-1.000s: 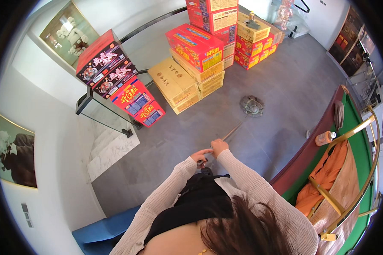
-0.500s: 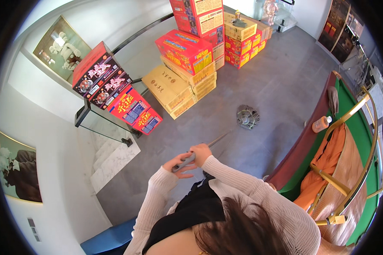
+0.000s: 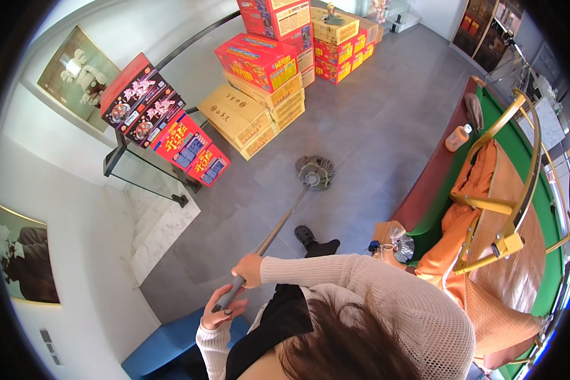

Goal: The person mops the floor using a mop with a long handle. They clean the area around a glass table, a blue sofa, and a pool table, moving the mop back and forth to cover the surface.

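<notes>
A round-headed mop [image 3: 277, 233] slants across the view, its grey-green shaggy head [image 3: 323, 170] flat on the floor ahead. My right hand [image 3: 249, 270] is wrapped round the pole below its middle. At the grey top end of the handle, my left hand [image 3: 220, 306] holds loosely, with its thumb against the grip and some fingers stretched out. The black clog [image 3: 304, 236] on my foot shows to the right of the pole.
Stacked cartons [image 3: 237, 114] and a taller pile of red boxes [image 3: 190, 149] stand by the glass railing. At right, a green-topped table [image 3: 510, 123] bears orange cloth, a bottle [image 3: 457, 137] and a gold-framed chair [image 3: 503, 244]. A blue seat [image 3: 161, 345] lies at lower left.
Both hands have moved left and nearer to me with the handle. The mop head has shifted left in view, more of the pole shows, and my foot has come into sight.
</notes>
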A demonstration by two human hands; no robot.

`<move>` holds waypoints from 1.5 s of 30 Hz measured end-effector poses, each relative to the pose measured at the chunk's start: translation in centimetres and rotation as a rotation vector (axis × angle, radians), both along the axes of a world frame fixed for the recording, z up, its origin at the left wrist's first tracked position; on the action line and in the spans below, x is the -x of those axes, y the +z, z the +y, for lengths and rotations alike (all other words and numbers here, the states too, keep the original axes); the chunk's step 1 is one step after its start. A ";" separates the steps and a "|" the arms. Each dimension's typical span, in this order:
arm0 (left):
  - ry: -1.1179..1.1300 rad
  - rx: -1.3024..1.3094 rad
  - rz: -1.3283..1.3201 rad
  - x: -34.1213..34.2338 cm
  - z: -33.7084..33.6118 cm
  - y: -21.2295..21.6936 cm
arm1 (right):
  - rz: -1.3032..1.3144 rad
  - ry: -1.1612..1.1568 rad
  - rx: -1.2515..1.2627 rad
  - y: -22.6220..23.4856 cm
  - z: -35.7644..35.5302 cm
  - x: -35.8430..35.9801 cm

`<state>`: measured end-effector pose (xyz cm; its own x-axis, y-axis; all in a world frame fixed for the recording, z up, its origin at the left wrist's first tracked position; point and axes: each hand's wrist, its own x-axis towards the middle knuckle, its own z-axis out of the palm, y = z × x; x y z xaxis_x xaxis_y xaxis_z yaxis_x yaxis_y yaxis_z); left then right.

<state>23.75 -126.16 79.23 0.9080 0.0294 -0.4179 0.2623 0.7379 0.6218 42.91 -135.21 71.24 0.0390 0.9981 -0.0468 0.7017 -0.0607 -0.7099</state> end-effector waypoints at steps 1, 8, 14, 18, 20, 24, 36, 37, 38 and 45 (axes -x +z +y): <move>0.012 -0.015 0.026 1.5 -0.4 0.3 | -0.014 0.003 0.006 0.5 -0.4 1.4; -0.054 -0.131 0.004 6.5 -4.5 0.8 | -0.071 -0.050 0.051 2.4 -4.8 7.3; -0.196 -0.226 -0.020 5.8 -5.8 1.5 | -0.111 -0.172 0.131 1.6 -7.9 8.3; -0.154 -0.178 0.012 6.0 -7.2 0.7 | -0.170 -0.223 0.151 0.6 -9.6 9.3; -0.134 -0.275 0.028 6.6 -8.4 0.7 | -0.129 -0.180 0.206 2.0 -10.9 9.7; -0.103 -0.894 -0.106 6.5 -10.8 2.2 | -0.040 -0.252 0.131 0.9 -14.2 10.9; 0.537 -0.713 -0.277 10.6 -13.9 6.6 | 0.171 -0.151 -0.428 5.3 -11.0 16.4; 0.636 -0.718 -0.231 11.4 -14.7 6.9 | 0.234 -0.080 -0.469 5.1 -10.7 17.1; 0.687 -0.725 -0.230 12.2 -15.3 7.1 | 0.235 -0.009 -0.440 5.1 -10.6 17.6; 0.948 -0.839 -0.232 16.9 -22.3 8.8 | 0.426 0.238 -0.438 6.2 -13.4 22.8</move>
<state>6.88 -148.51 88.08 0.4367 0.8756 0.2067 -0.3233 -0.0617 0.9443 20.09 -148.61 77.46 -0.1178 0.9074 0.4035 0.3120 0.4195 -0.8524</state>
